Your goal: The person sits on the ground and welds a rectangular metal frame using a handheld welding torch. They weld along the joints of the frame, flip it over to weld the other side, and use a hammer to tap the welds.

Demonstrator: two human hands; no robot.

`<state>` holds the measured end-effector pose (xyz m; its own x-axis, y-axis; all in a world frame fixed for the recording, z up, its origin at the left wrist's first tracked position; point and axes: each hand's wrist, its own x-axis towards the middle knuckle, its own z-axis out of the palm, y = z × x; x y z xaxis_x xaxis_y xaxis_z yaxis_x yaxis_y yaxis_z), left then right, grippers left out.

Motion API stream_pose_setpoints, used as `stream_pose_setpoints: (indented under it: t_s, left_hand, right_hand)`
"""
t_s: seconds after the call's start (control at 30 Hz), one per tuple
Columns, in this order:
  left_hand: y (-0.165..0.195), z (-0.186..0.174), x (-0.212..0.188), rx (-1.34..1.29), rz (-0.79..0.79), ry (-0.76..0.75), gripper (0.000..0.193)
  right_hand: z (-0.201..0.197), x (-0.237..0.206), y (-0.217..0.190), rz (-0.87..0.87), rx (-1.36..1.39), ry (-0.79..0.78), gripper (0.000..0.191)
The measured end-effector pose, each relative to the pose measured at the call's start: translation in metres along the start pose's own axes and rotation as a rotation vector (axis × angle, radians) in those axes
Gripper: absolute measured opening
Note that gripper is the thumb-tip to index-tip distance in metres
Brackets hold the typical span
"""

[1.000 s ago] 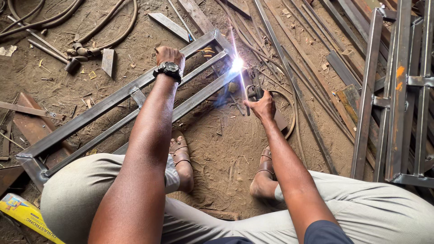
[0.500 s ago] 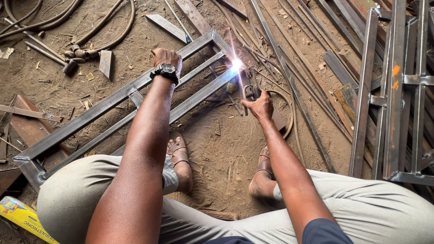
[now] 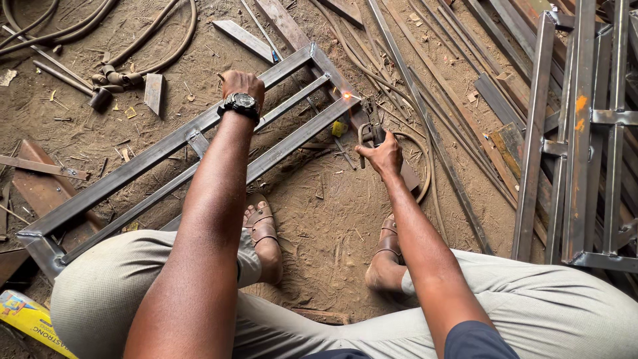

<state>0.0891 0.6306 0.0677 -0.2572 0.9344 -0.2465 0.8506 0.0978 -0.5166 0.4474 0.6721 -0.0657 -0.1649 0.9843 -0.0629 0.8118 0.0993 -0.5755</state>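
A long steel frame [image 3: 199, 159] lies slantwise on the dirt floor [image 3: 319, 199], its far right corner glowing orange. The left hand [image 3: 240, 85] presses its far rail, fingers curled. The right hand [image 3: 380, 157], just right, is clamped on a welding holder [image 3: 372, 123].

A bare, brown dirt floor [image 3: 319, 219] carries everything. A long rectangular frame of grey steel tubing [image 3: 166, 143] lies flat on it, running from the near left to the far middle. Far left lie dark curved hoses [image 3: 153, 33] and a short flat steel offcut [image 3: 154, 93]. A rusty brown steel plate [image 3: 40, 189] rests at the left edge, and a yellow printed packet [image 3: 26, 319] at the near left corner. Long thin steel bars [image 3: 425, 113] stretch across the far right, beside a second welded frame of grey steel sections [image 3: 578, 133].
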Motion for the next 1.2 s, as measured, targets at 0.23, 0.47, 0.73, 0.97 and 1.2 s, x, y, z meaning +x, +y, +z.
stream_pose_setpoints:
  t_s: [0.23,0.47,0.73,0.97,1.2]
  left_hand:
    - [-0.003,-0.002,-0.003,-0.011,-0.015,0.02,0.034]
    - [-0.003,-0.008,-0.004,-0.03,-0.012,0.028,0.031]
    - [-0.002,-0.013,-0.007,-0.037,0.005,0.013,0.028]
    - [-0.003,-0.011,-0.006,-0.064,0.003,0.017,0.026]
    - [-0.004,-0.01,-0.005,-0.086,-0.004,0.034,0.03]
  right_hand:
    - [0.001,-0.001,-0.003,0.05,0.0,-0.018,0.072]
    - [-0.002,-0.004,-0.004,0.044,-0.037,-0.011,0.076]
    - [-0.001,-0.003,-0.004,0.045,-0.038,-0.019,0.075]
    - [-0.001,-0.002,-0.005,0.051,-0.037,-0.021,0.074]
    - [-0.001,-0.002,-0.005,0.021,-0.052,0.01,0.075]
